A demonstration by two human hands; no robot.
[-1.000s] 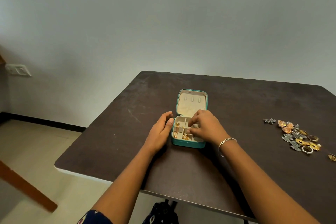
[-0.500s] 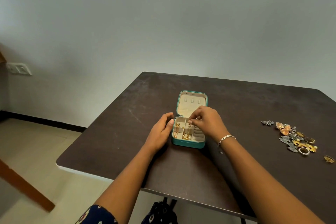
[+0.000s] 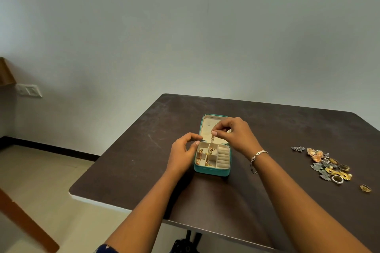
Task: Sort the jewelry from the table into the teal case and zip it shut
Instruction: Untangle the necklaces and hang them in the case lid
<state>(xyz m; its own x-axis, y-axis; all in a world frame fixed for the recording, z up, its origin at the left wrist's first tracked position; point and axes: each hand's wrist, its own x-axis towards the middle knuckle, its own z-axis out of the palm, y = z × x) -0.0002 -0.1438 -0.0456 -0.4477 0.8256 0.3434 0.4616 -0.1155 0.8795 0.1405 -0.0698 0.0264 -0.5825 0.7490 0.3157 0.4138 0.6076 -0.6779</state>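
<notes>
A small teal case [image 3: 211,171], rectangular with rounded corners, lies open near the middle of a dark brown, scuffed worktop [image 3: 144,160]. Its long axis runs from near to far, and its lid [image 3: 205,127] stands raised at the far end. The cream, soft-looking lining is divided into little square compartments on the left and a column of ring rolls on the right. Gold pieces lie in the left and middle compartments. The right hand [image 3: 236,135] is above the case, thumb and forefinger pinching a thin gold chain [image 3: 212,139] that hangs straight down toward the middle compartments. The left hand [image 3: 182,156] is at the case's left edge with fingers curled; I cannot tell whether it grips anything. A silver link bracelet [image 3: 259,154] circles the right wrist. Well to the right lies a heap of loose jewelry [image 3: 329,165], silver filigree, gold rings and orange pieces, with one gold ring [image 3: 365,188] just apart.
</notes>
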